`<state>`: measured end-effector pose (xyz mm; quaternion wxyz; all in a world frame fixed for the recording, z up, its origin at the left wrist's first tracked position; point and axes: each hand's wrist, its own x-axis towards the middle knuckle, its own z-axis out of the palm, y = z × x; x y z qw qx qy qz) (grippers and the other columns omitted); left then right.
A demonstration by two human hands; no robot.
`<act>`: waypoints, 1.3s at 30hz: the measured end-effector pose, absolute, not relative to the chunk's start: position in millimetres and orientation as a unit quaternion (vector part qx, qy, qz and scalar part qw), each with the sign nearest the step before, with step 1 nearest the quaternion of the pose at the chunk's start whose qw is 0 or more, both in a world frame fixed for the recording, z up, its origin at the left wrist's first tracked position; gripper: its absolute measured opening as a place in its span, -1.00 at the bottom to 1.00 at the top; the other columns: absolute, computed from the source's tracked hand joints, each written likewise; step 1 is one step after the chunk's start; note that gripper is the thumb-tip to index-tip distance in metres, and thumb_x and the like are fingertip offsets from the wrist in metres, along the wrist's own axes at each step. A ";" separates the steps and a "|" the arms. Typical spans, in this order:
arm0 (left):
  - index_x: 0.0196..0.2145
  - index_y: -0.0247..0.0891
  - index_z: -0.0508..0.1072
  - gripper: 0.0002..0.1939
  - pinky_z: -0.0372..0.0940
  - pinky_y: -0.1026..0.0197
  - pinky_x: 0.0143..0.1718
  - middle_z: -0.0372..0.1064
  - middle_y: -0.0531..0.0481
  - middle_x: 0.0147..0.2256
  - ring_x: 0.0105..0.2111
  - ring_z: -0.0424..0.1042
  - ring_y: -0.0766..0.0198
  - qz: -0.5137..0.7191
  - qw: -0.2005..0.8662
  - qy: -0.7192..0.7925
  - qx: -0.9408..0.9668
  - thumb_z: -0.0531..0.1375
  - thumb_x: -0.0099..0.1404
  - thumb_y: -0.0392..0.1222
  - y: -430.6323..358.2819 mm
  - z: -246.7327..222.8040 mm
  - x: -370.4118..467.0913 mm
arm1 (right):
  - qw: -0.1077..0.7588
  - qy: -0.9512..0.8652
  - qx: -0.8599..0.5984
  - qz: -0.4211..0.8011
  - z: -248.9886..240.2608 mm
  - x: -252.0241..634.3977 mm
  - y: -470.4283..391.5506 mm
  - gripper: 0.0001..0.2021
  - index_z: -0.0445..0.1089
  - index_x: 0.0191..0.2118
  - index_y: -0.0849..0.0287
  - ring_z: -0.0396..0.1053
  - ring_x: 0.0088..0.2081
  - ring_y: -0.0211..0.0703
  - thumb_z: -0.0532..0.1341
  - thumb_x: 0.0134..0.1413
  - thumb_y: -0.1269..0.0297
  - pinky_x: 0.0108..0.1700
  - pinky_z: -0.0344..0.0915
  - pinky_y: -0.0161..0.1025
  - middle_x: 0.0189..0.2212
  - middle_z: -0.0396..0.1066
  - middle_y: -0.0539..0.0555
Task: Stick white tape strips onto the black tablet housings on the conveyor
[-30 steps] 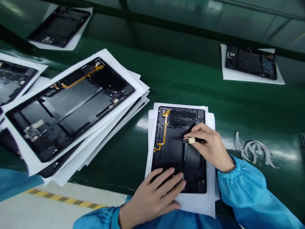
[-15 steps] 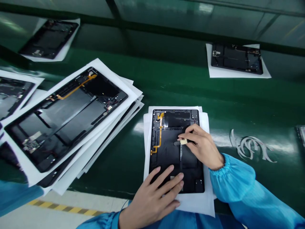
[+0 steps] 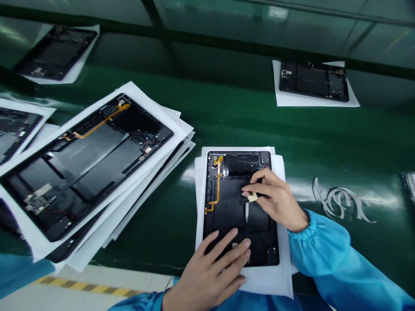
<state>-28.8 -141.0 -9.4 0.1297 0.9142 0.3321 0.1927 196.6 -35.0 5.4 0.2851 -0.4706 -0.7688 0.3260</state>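
Note:
A black tablet housing (image 3: 233, 203) lies open on white sheets (image 3: 266, 280) in front of me, with an orange flex cable (image 3: 218, 185) along its left side. My left hand (image 3: 215, 268) rests on its lower part, fingers spread and stretched out. Above the housing's middle, my right hand (image 3: 274, 194) is closed in a pinch on a small cream piece (image 3: 252, 197) with a dark end; its exact kind is unclear. Just below that piece, a silvery strip (image 3: 247, 212) runs down the housing. The fingertips partly hide the piece.
A stack of tablet housings (image 3: 94, 160) and white sheets stands tilted to the left. Curled white strips (image 3: 342, 201) lie on the green table (image 3: 324, 142) at right. Farther back are two more housings (image 3: 314, 82) on paper. A blue sleeve (image 3: 22, 274) shows at lower left.
The pinched piece has turned slightly and shifted a little down, and its dark end shows less. My left hand stays on the housing. The view has shifted slightly.

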 end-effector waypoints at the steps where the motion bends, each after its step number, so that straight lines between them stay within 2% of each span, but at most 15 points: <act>1: -0.04 -0.14 0.53 -0.69 -0.21 0.04 0.36 0.47 0.06 0.06 0.19 0.28 0.17 0.194 0.125 0.332 0.915 0.18 0.37 0.03 -141.3 -9.5 -28.7 | 0.285 -0.775 -0.467 0.316 1.8 196.3 -35.0 -0.72 0.53 -0.16 0.16 0.23 -0.45 -0.31 0.11 0.17 0.55 -0.39 0.32 -0.25 -0.15 0.33 0.11; 10: -0.05 -0.16 0.54 -0.70 -0.21 0.08 0.36 0.49 0.08 0.03 0.16 0.32 0.19 0.213 0.130 0.334 0.909 0.18 0.37 0.01 -140.6 -10.9 -27.2 | 0.273 -0.810 -0.466 0.229 -8.7 194.5 -39.1 -0.69 0.51 -0.13 0.12 0.27 -0.44 -0.30 0.09 0.19 0.55 -0.37 0.36 -0.26 -0.09 0.34 0.11; 18: -0.06 -0.16 0.55 -0.70 -0.15 0.08 0.34 0.51 0.04 0.00 0.14 0.34 0.17 0.212 0.127 0.333 0.910 0.17 0.38 0.01 -142.3 -13.6 -27.6 | 0.292 -0.813 -0.458 0.212 -8.4 193.1 -38.0 -0.69 0.52 -0.16 0.17 0.31 -0.42 -0.30 0.07 0.18 0.57 -0.38 0.37 -0.29 -0.14 0.37 0.11; 27: -0.04 -0.17 0.54 -0.71 -0.09 0.09 0.32 0.53 0.06 -0.02 0.12 0.37 0.17 0.225 0.148 0.345 0.899 0.18 0.37 -0.03 -143.3 -13.0 -26.8 | 0.289 -0.813 -0.458 0.212 -10.1 194.3 -39.4 -0.67 0.50 -0.15 0.15 0.32 -0.39 -0.29 0.05 0.14 0.58 -0.35 0.40 -0.28 -0.09 0.36 0.11; 36: -0.06 -0.20 0.55 -0.71 -0.13 0.11 0.32 0.53 0.07 -0.01 0.12 0.35 0.15 0.237 0.155 0.346 0.894 0.20 0.36 -0.03 -142.5 -13.1 -24.9 | 0.292 -0.814 -0.459 0.202 -9.8 192.6 -39.6 -0.70 0.52 -0.16 0.17 0.30 -0.43 -0.29 0.07 0.18 0.57 -0.38 0.39 -0.27 -0.10 0.37 0.12; 39: -0.07 -0.16 0.56 -0.71 -0.21 0.12 0.34 0.53 0.07 -0.02 0.15 0.30 0.17 0.228 0.145 0.348 0.898 0.16 0.39 -0.02 -143.2 -12.1 -26.2 | 0.291 -0.820 -0.456 0.190 -8.2 191.8 -40.4 -0.71 0.52 -0.15 0.18 0.33 -0.38 -0.27 0.08 0.20 0.55 -0.32 0.42 -0.26 -0.10 0.38 0.14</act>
